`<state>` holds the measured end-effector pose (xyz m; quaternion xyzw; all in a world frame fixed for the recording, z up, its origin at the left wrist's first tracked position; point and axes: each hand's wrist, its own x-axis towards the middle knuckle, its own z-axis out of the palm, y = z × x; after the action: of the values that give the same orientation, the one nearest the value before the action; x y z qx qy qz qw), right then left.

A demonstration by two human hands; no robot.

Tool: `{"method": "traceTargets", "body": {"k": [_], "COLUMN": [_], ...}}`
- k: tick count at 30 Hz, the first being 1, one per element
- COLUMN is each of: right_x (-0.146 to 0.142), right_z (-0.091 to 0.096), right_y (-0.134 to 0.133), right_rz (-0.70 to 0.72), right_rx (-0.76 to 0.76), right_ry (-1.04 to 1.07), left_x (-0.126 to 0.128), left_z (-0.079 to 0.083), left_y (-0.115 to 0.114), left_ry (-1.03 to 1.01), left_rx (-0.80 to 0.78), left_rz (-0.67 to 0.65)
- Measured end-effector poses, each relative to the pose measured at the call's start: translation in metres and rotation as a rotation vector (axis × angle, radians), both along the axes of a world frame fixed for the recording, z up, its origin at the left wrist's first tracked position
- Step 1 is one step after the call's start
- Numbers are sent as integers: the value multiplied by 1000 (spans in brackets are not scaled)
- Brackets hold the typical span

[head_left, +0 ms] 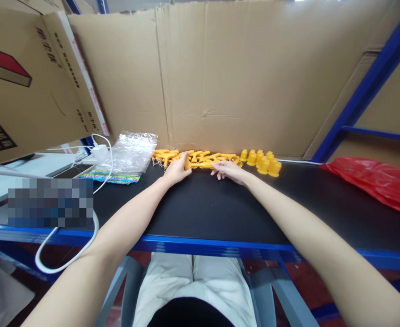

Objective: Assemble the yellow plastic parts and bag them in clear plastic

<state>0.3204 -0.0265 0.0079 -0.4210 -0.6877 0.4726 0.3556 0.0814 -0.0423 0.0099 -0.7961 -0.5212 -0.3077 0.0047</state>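
A row of orange-yellow branched plastic pieces (166,155) lies along the back of the black table, with small metal chains at its left end. My left hand (177,172) is at the row's left half, thumb and fingers curved around a yellow plastic piece (187,162). Farther right, my right hand (232,171) is at the row's front edge, its fingers loosely bent and apart, with no held thing visible. Several yellow cup-shaped pieces (263,165) stand in a cluster to the right of that hand.
Clear plastic bags (132,152) lie left of the row, over a colourful printed packet (118,176). A white cable (96,222) loops over the table's edge near my left forearm. Cardboard (237,81) walls the back; a red plastic bag (373,179) lies right.
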Motion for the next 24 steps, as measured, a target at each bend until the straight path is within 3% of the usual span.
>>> {"method": "traceTargets", "body": {"k": [5, 13, 24], "right_x": [5, 4, -2], "right_z": [0, -2, -1], "right_y": [-2, 1, 1], "right_rz": [32, 15, -39], "right_rx": [-56, 1, -44], "right_ry": [107, 80, 129], "left_x": [2, 0, 1], "left_z": [-2, -3, 0], "left_y": [1, 1, 3], "left_ry": [-6, -24, -52], "left_rx": [-8, 3, 21], "left_rz": [12, 1, 12]}}
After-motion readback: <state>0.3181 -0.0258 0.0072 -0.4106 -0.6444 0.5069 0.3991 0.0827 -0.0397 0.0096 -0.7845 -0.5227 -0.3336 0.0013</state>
